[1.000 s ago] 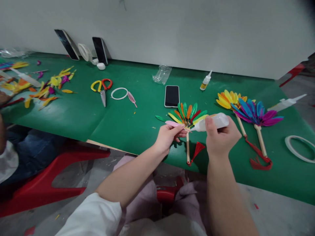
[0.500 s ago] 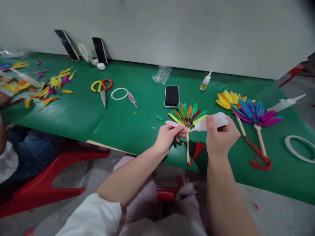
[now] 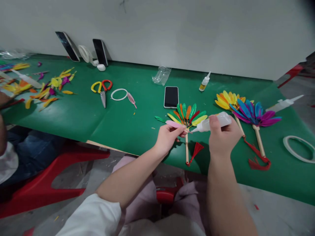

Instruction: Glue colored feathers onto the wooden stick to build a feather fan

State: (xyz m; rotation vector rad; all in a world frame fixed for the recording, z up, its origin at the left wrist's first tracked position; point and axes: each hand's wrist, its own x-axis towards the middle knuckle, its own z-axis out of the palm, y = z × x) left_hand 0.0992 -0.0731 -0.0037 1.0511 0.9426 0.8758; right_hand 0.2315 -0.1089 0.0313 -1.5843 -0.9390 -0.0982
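Note:
Between thumb and fingers my left hand (image 3: 168, 137) pinches a pink feather (image 3: 174, 124), its quill pointing right. My right hand (image 3: 224, 135) is wrapped round a clear glue bottle (image 3: 204, 125), tilted so that its thin nozzle tip is close to the quill; whether they touch I cannot tell. Under both lies a feather fan (image 3: 188, 113) of green, orange, yellow and red feathers on a wooden handle (image 3: 186, 149). A red tassel (image 3: 197, 149) is tied to the handle's lower end. One green feather (image 3: 160, 119) lies loose left of the fan.
Behind the fan lies a phone (image 3: 171, 97), with a small glue bottle (image 3: 204, 82) farther back. Two more feather fans, one yellow (image 3: 225, 100) and one blue-purple (image 3: 268, 116), lie at right beside a tape roll (image 3: 285, 144). Scissors (image 3: 102, 93) lie left. Another person's arm (image 3: 3, 131) shows far left.
My right hand has moved slightly right with the glue bottle, and its nozzle has drawn back a little from the quill. The left hand keeps its pinch on the pink feather.

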